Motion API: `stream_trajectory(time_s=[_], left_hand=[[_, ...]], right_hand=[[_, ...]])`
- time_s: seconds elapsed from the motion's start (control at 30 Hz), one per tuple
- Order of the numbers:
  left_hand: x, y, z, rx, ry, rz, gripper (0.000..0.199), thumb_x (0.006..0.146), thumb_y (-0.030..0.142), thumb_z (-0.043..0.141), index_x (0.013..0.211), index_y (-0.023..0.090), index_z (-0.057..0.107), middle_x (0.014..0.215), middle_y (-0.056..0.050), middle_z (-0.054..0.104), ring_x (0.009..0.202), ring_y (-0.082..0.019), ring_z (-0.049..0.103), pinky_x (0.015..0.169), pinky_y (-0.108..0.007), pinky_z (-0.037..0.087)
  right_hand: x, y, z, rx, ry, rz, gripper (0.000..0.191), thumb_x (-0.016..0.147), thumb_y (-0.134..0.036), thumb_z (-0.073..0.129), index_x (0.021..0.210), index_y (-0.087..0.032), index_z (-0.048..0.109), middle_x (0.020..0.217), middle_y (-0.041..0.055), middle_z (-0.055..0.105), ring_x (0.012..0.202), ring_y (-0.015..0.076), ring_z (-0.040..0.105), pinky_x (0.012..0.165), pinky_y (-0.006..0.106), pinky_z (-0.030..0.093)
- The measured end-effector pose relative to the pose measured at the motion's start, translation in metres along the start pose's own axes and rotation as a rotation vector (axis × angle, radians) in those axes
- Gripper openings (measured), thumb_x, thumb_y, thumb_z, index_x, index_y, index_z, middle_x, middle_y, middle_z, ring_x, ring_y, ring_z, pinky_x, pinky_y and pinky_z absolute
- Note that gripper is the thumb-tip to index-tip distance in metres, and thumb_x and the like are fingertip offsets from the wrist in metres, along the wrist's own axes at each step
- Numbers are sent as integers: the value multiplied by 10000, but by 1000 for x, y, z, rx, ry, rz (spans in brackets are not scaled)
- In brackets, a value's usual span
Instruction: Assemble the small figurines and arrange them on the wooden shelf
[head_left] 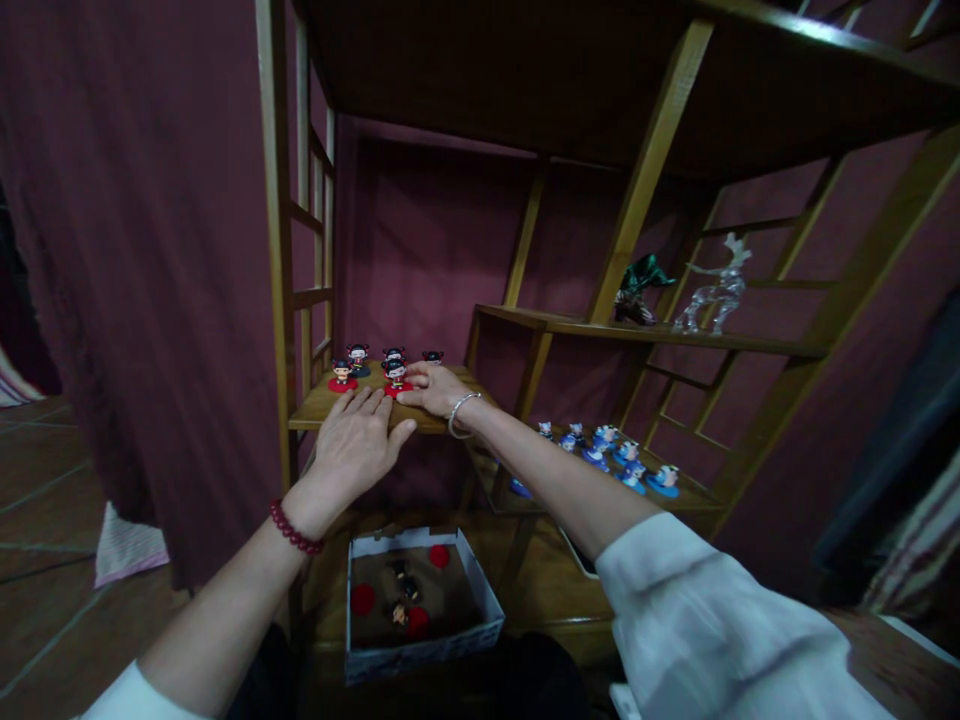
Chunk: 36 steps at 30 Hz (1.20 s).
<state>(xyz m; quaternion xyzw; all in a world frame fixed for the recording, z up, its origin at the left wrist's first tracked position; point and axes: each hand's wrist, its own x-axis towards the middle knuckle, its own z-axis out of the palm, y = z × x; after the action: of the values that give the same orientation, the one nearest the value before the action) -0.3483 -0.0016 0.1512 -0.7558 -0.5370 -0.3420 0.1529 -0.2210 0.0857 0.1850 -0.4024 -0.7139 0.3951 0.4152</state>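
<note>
My right hand [433,389] pinches a small black-haired figurine [395,375] on a round red base, at the front of the upper left shelf [424,424]. The figurine stands upright. Flat and stretched out, my left hand [355,440] rests at the shelf's front edge, its fingertips just left of that red base. Another figurine [343,374] on a red base stands beyond my left fingers, with a dark-based one [358,358] behind it. Two more dark-haired heads show at the back, one of them [433,357] partly hidden by my right hand.
Below stands an open cardboard box [480,592] holding loose figurines and red discs. Several blue and white figurines [598,455] fill a lower right shelf. A clear deer ornament [716,290] and a dark green ornament [641,288] sit higher. Wooden posts [651,170] divide the shelving.
</note>
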Motion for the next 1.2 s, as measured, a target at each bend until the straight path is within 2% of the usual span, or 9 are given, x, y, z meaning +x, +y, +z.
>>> stream_trajectory(time_s=[0.2,0.37,0.6,0.87,1.2], left_hand=[[4,-5,2,-42,-4,4,507,799,478,423,1138,128,563,1204,-153,552,1181,-278,436,1027,-420,224],[9,-5,-2,38,-53,9,519,826,490,358,1136,130,567,1197,-151,558,1152,-267,467,1018,-419,237],[13,-4,-2,63,-46,-42,486,836,486,349,1102,159,590,1166,-119,588,1145,-247,478,1008,-398,263],[14,-4,-3,10,-48,-66,550,837,506,322,1093,101,593,1188,-172,559,1156,-293,461,992,-417,284],[16,-3,-9,65,-42,-82,519,866,467,258,1070,129,596,1123,-156,601,1048,-276,541,915,-383,366]], right_hand=[[11,7,1,-113,-19,-39,357,559,-56,698,824,-169,487,719,-29,638,685,99,593,758,273,465],[16,11,2,-235,46,-72,314,574,-107,683,800,-178,476,687,-42,613,648,98,573,679,250,458],[18,10,3,-391,132,-81,291,542,-216,719,759,-176,528,654,-49,571,615,92,520,596,223,421],[16,6,2,-391,101,-91,225,559,-250,708,729,-171,583,600,-54,549,563,76,484,566,209,397],[19,9,3,-297,34,-93,201,553,-201,709,714,-148,600,581,-45,559,549,68,486,544,193,383]])
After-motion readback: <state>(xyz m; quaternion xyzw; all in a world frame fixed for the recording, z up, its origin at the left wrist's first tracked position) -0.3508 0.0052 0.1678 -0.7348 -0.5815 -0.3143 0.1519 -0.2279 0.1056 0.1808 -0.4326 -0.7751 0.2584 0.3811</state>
